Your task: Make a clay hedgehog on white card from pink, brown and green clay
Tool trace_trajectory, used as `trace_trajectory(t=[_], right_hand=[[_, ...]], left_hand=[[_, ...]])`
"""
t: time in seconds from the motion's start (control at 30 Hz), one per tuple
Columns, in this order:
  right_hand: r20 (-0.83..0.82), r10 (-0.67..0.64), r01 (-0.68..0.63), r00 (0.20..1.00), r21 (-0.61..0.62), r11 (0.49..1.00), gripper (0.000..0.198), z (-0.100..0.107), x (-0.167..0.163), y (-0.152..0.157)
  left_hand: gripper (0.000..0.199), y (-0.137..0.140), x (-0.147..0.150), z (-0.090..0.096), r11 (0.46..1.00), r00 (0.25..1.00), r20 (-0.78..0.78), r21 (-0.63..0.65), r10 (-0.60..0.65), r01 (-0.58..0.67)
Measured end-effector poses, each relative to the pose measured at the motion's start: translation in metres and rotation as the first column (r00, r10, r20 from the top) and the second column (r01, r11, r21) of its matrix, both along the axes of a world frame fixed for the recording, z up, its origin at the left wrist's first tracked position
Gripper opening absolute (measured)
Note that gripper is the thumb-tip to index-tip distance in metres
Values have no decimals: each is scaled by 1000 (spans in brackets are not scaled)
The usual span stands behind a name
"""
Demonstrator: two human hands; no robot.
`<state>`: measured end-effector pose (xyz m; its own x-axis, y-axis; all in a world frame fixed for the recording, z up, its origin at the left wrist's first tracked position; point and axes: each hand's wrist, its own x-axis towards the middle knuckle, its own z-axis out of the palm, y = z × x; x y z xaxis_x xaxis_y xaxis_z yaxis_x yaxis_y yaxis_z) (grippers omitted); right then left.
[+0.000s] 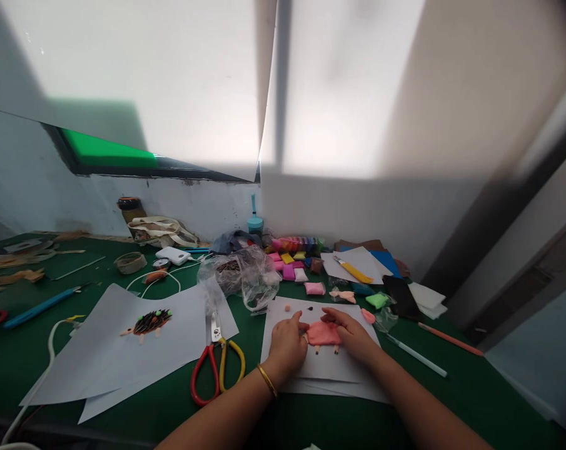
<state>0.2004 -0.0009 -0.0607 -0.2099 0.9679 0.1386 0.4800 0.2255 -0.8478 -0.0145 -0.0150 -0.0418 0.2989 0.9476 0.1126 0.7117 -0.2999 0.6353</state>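
Pink clay [323, 334] on the paper [327, 369] should feel soft and light, best held by its edges, where left hand [287, 345] and right hand [355, 336] bend their fingers, pinching or not I can't tell.

We observed a green tabletop [480, 389] bearing white paper sheets [100, 350]. At right, we noted a pale pen [417, 355] and a coral stick [450, 339].

Clay [323, 334] on paper [325, 370], scissors [217, 337] left, pen [417, 356] right
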Motion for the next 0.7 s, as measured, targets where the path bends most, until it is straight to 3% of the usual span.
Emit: trace_trajectory(t=[0.17, 0.47, 0.7], right_hand=[[43, 40, -42, 998, 35, 999, 55, 3, 0, -3], [40, 27, -29, 999, 63, 998, 49, 2, 0, -3], [42, 19, -21, 999, 55, 998, 51, 2, -1, -3]], left_hand=[[52, 6, 0, 0, 999, 1000, 22, 31, 19, -19], [62, 17, 10, 9, 997, 987, -140, 4, 82, -82], [57, 26, 5, 11, 992, 991, -116, -103, 65, -78]])
